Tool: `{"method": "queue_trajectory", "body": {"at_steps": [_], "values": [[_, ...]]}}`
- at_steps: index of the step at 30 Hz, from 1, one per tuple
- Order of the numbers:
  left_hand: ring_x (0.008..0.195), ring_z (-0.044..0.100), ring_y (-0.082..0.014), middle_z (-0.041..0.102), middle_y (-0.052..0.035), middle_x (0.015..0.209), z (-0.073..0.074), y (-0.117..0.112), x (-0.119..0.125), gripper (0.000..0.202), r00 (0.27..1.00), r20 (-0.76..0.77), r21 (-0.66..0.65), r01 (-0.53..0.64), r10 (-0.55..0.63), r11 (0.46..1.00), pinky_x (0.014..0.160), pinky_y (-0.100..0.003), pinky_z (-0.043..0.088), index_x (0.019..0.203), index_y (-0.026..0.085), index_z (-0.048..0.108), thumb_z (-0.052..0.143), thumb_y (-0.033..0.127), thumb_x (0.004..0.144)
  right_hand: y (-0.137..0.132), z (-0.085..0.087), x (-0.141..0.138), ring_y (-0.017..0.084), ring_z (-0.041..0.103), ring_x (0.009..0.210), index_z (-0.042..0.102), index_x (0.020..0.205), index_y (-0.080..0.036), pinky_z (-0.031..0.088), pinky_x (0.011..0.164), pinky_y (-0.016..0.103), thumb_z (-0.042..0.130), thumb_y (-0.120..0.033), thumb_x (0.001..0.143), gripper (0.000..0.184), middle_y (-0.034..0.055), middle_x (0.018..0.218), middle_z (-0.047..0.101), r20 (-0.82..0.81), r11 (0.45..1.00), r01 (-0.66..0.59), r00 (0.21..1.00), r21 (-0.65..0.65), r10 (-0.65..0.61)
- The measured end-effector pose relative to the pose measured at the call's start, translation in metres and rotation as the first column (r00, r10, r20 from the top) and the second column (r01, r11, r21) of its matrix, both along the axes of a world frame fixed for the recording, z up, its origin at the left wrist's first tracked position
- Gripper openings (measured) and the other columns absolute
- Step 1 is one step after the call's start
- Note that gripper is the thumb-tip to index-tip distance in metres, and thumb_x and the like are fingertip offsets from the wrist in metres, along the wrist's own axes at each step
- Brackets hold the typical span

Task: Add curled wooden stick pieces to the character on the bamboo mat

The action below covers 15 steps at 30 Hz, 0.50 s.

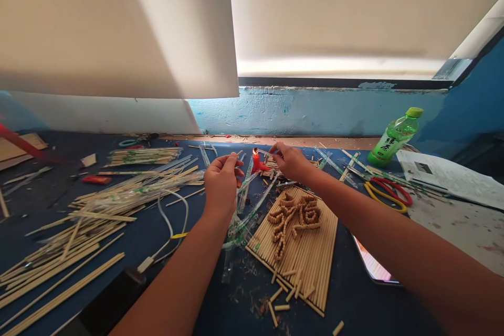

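A red candle (256, 161) burns with a small flame on the table. Left of it, my left hand (225, 176) is closed in a pinch on a short wooden stick (239, 153), whose tip shows above the fingers. My right hand (290, 160) is right of the candle, fingers pinched on a thin pale stick (263, 153) that reaches to the flame; its kind is hard to make out. Below the hands lies a panel of wooden sticks (307, 252) laid side by side, bearing a raised pattern of small wooden pieces (281, 226).
Bundles of chopsticks (98, 210) and plastic wrappers lie at left, with a white cable (187, 210) and black power bank (112, 299). At right are scissors (388, 194), a green bottle (394, 139), papers (452, 178) and a phone (374, 262) under my right forearm.
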<state>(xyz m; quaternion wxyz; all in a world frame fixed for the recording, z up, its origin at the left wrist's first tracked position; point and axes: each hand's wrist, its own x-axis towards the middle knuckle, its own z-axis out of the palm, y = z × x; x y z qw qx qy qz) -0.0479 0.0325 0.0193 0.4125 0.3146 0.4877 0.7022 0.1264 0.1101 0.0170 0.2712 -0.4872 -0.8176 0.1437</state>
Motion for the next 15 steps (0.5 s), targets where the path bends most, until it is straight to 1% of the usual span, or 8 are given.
{"method": "queue_trajectory", "body": {"at_steps": [4, 10, 15], "values": [[0.050, 0.050, -0.0096, 0.059, 0.0004, 0.073, -0.0007, -0.0001, -0.0006, 0.025, 1.000, 0.003, -0.002, 0.006, -0.006, 1.000, 0.038, -0.021, 0.031, 0.080, 0.018, 0.057, 0.071, 0.037, 0.072, 0.0021, -0.0008, -0.0003, 0.020, 0.057, 0.075, 0.062, 0.103, -0.017, 0.037, 0.068, 0.031, 0.046, -0.019, 0.090, 0.020, 0.0115, 0.093, 0.069, 0.003, 1.000, 0.003, 1.000, -0.004, -0.003], [0.050, 0.050, -0.0099, 0.058, 0.0008, 0.072, -0.0008, -0.0013, 0.0010, 0.026, 1.000, 0.001, -0.012, 0.021, -0.021, 1.000, 0.038, -0.021, 0.031, 0.079, 0.019, 0.056, 0.071, 0.038, 0.072, 0.0021, -0.0011, 0.0022, 0.018, 0.055, 0.069, 0.062, 0.104, -0.017, 0.036, 0.065, 0.030, 0.045, -0.023, 0.092, 0.022, 0.0089, 0.082, 0.067, 0.020, 1.000, 0.013, 1.000, -0.015, -0.012], [0.049, 0.050, -0.0096, 0.058, 0.0011, 0.071, -0.0019, -0.0011, 0.0008, 0.025, 1.000, -0.001, -0.017, 0.017, -0.017, 1.000, 0.038, -0.021, 0.030, 0.079, 0.019, 0.056, 0.071, 0.037, 0.072, 0.0029, -0.0022, 0.0022, 0.018, 0.054, 0.068, 0.062, 0.103, -0.017, 0.036, 0.065, 0.029, 0.045, -0.022, 0.092, 0.021, 0.0081, 0.081, 0.067, 0.024, 1.000, 0.015, 1.000, -0.020, -0.015]]}}
